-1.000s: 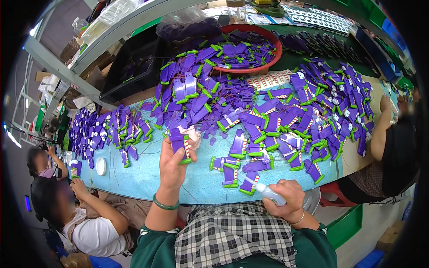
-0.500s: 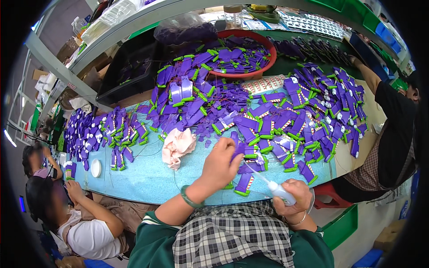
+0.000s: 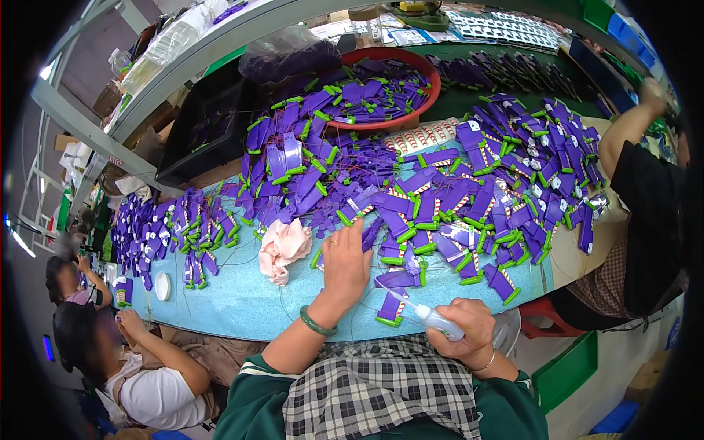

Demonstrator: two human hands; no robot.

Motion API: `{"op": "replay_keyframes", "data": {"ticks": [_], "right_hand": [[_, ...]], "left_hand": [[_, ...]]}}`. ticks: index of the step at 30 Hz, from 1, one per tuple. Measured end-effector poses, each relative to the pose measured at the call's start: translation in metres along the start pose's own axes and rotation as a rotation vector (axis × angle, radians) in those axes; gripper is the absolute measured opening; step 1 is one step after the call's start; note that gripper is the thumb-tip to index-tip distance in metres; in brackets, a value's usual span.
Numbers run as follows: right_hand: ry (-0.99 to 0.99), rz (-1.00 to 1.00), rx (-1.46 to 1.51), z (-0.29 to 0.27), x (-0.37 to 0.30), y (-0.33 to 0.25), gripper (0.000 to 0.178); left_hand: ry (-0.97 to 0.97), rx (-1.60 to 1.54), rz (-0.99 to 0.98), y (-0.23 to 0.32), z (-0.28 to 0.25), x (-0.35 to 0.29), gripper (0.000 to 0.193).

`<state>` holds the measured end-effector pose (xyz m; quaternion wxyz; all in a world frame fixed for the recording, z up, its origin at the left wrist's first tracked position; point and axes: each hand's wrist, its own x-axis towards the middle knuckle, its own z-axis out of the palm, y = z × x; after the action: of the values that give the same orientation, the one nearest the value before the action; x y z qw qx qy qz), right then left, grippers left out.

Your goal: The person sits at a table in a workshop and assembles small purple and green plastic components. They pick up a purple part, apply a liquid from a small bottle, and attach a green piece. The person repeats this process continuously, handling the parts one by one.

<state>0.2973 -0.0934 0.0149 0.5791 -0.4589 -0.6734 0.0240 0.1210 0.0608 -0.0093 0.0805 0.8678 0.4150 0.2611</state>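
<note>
Head view, worker seated at a light-blue table (image 3: pixel 242 304). The left hand (image 3: pixel 346 265), a green bangle (image 3: pixel 316 323) on its wrist, lay palm down with fingers spread on the near edge of the heap of purple and green parts (image 3: pixel 411 198); it gripped nothing that could be seen, though its palm hid whatever lay beneath. Half a second earlier this hand had been further right, reaching among the parts at the heap's front; a second earlier it had held one purple part up above the table. The right hand (image 3: pixel 469 334) was closed around a small white squeeze bottle (image 3: pixel 433 320), its thin nozzle pointing at a single purple part with green end (image 3: pixel 392 308) lying just in front of the worker at the table's near edge. That grip matched both earlier frames. A crumpled pink cloth (image 3: pixel 284 248) lay just left of the left hand, apart from it; a second earlier it had been hidden. A red basin (image 3: pixel 433 92) of parts stood at the far side. A second pile (image 3: pixel 165 231) lay well to the left, by a white disc (image 3: pixel 162 286). Other people sat at the left and right.
</note>
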Motion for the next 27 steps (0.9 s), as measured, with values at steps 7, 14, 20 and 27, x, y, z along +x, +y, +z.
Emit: {"op": "replay_keyframes", "data": {"ticks": [7, 14, 20, 27], "right_hand": [[0.016, 0.006, -0.032, -0.003, 0.001, 0.000, 0.046], [0.007, -0.010, -0.026, 0.004, 0.006, -0.001, 0.046], [-0.063, -0.013, -0.028, 0.010, 0.008, -0.011, 0.047], [-0.091, -0.018, -0.055, 0.014, 0.010, -0.010, 0.047]], "left_hand": [[0.164, -0.209, -0.001, -0.023, -0.045, 0.000, 0.027], [-0.175, -0.442, -0.057, -0.056, -0.078, -0.022, 0.021], [-0.202, 0.094, 0.043, -0.017, -0.039, -0.022, 0.034], [-0.182, -0.031, -0.040, -0.019, -0.031, -0.033, 0.041]]}}
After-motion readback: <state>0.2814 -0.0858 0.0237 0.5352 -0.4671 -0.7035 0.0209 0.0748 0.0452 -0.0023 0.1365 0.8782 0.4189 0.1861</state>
